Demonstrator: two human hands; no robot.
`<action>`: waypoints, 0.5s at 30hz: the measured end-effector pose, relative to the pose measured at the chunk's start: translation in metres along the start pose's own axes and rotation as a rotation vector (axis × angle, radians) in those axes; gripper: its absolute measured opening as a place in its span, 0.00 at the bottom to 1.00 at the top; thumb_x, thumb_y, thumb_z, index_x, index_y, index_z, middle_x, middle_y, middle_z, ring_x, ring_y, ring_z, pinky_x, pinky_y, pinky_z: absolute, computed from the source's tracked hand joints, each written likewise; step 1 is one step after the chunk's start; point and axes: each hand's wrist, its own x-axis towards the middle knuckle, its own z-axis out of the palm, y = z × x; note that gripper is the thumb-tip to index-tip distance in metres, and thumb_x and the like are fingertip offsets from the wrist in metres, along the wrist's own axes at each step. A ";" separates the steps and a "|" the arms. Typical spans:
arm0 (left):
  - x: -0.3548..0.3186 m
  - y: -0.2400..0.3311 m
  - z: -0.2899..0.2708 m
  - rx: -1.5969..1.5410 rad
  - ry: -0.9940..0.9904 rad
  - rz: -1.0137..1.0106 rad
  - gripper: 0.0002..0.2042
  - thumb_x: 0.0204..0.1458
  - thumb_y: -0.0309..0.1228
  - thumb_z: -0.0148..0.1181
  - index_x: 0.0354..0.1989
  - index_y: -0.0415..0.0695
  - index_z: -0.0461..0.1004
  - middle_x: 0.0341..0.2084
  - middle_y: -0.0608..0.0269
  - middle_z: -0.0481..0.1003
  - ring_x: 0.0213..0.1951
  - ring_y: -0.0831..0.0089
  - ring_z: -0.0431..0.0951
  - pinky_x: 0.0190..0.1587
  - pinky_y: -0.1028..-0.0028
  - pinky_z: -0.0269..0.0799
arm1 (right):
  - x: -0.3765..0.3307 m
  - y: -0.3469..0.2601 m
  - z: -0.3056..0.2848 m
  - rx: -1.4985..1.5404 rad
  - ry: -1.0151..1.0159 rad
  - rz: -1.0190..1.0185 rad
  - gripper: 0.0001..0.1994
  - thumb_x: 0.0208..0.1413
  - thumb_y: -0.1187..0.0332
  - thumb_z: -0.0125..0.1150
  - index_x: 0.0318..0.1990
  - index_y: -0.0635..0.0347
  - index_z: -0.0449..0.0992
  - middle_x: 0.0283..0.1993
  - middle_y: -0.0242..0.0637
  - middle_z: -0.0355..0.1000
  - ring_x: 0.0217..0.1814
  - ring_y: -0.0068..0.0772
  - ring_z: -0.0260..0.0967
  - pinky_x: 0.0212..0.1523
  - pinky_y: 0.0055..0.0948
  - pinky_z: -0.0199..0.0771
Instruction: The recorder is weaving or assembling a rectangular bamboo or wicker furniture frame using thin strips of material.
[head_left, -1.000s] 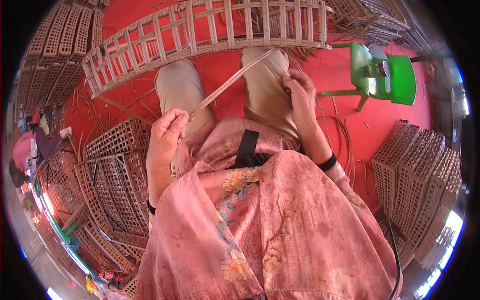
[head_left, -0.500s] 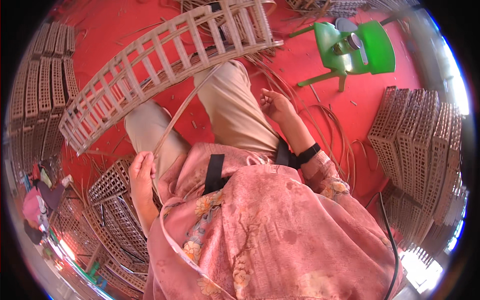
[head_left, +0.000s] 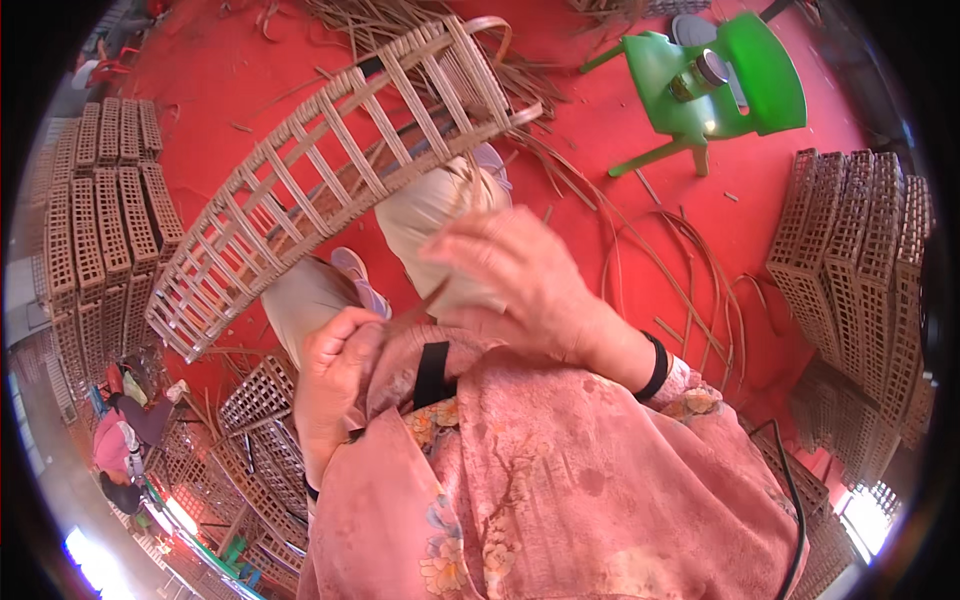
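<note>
A long woven basket (head_left: pixel 290 205) of flat brown strips, with slatted sides and a loop handle at one end, lies tilted across my knees. My left hand (head_left: pixel 332 375) is closed over my lap, by the near side of the basket. From its fingers a thin cane strip (head_left: pixel 425 303) runs toward my right hand. My right hand (head_left: pixel 535 290) is over my right thigh, its fingers reaching leftward and smeared by motion. Whether those fingers grip the strip cannot be made out.
Stacked woven baskets stand at left (head_left: pixel 115 230) and right (head_left: pixel 860 270). A green plastic chair (head_left: pixel 765 75) bears a lidded jar (head_left: pixel 695 78). Loose cane strips (head_left: pixel 690 250) litter the red floor. Another person (head_left: pixel 125 435) sits at the far left among more baskets.
My right hand has swung leftward and up from beside my right knee to above my lap. My left hand has moved right and is closed. The basket appears slightly lower in view.
</note>
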 end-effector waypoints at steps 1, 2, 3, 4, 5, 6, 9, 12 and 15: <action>0.002 0.008 0.003 0.010 -0.046 0.021 0.09 0.62 0.34 0.59 0.37 0.40 0.78 0.20 0.79 0.67 0.23 0.90 0.60 0.24 0.83 0.54 | 0.000 -0.004 0.008 0.036 -0.004 -0.022 0.23 0.46 0.63 0.71 0.51 0.54 0.75 0.46 0.39 0.73 0.46 0.42 0.73 0.44 0.39 0.74; 0.006 0.011 0.006 0.012 -0.100 0.045 0.09 0.62 0.34 0.59 0.37 0.40 0.78 0.20 0.79 0.68 0.23 0.90 0.60 0.24 0.83 0.54 | -0.003 -0.003 0.016 0.060 -0.014 -0.043 0.22 0.46 0.64 0.71 0.51 0.54 0.75 0.44 0.38 0.74 0.42 0.41 0.74 0.40 0.37 0.75; 0.010 0.014 0.008 -0.009 -0.163 0.068 0.09 0.62 0.34 0.59 0.38 0.40 0.77 0.20 0.78 0.68 0.24 0.90 0.61 0.25 0.83 0.56 | -0.008 -0.002 0.019 0.051 -0.004 -0.060 0.22 0.46 0.64 0.71 0.51 0.54 0.75 0.44 0.38 0.74 0.42 0.41 0.74 0.40 0.37 0.75; 0.013 0.018 0.013 -0.002 -0.162 0.087 0.09 0.62 0.34 0.59 0.38 0.40 0.77 0.20 0.78 0.68 0.24 0.90 0.61 0.25 0.83 0.56 | -0.018 0.000 0.019 -0.007 -0.056 -0.032 0.22 0.47 0.63 0.69 0.51 0.54 0.74 0.40 0.35 0.72 0.39 0.37 0.74 0.37 0.36 0.74; 0.013 0.022 0.017 0.010 -0.157 0.116 0.09 0.62 0.34 0.59 0.38 0.40 0.77 0.21 0.78 0.68 0.24 0.90 0.62 0.26 0.83 0.57 | -0.022 -0.001 0.015 -0.058 -0.115 -0.010 0.21 0.49 0.63 0.67 0.52 0.53 0.73 0.36 0.31 0.70 0.36 0.33 0.74 0.34 0.36 0.74; 0.014 0.026 0.019 0.022 -0.153 0.145 0.09 0.63 0.34 0.59 0.38 0.40 0.77 0.22 0.77 0.69 0.24 0.90 0.62 0.26 0.83 0.58 | -0.024 -0.002 0.011 -0.061 -0.111 -0.030 0.21 0.49 0.63 0.67 0.52 0.53 0.73 0.36 0.31 0.70 0.36 0.33 0.74 0.34 0.36 0.74; 0.018 0.020 0.022 -0.008 -0.154 0.191 0.09 0.63 0.34 0.59 0.39 0.40 0.77 0.22 0.76 0.70 0.24 0.88 0.64 0.27 0.83 0.61 | -0.031 0.000 -0.003 -0.173 -0.093 0.006 0.17 0.48 0.66 0.65 0.48 0.50 0.76 0.28 0.28 0.69 0.29 0.29 0.74 0.25 0.34 0.73; 0.022 0.026 0.026 0.017 -0.134 0.272 0.09 0.62 0.34 0.59 0.39 0.40 0.77 0.22 0.74 0.71 0.24 0.87 0.65 0.27 0.82 0.62 | -0.031 0.032 -0.037 -0.309 0.007 -0.086 0.15 0.46 0.68 0.65 0.45 0.49 0.77 0.32 0.28 0.73 0.30 0.29 0.74 0.25 0.32 0.74; 0.024 0.028 0.021 0.065 -0.103 0.318 0.09 0.62 0.35 0.60 0.39 0.40 0.77 0.22 0.73 0.71 0.24 0.87 0.66 0.27 0.81 0.63 | -0.017 0.048 -0.119 -0.677 0.182 0.075 0.14 0.48 0.76 0.58 0.44 0.52 0.80 0.38 0.30 0.79 0.34 0.31 0.76 0.33 0.29 0.76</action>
